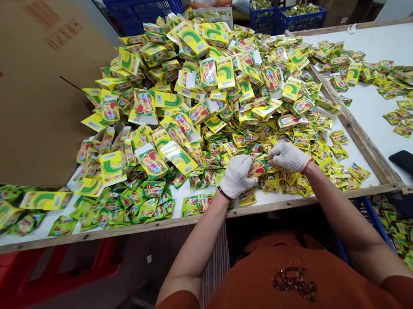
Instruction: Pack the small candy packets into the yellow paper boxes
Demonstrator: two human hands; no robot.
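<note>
Head view: left grip (236,176) pinches a green packet (258,167); right grip (289,156) just beside it, hold unclear.

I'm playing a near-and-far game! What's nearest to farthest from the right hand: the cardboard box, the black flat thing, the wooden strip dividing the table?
From the right hand, head view:
1. Wooden strip: to its right.
2. Black flat thing: beyond the wooden strip.
3. Cardboard box: far left.

A cardboard carton (25,109) at the table's (182,222) left end runs out of view. By the front edge, the gloved left hand (237,176) partly covers a small packet (259,167). Farther right, a black slab (410,164) is cut off, too partial to identify.
</note>
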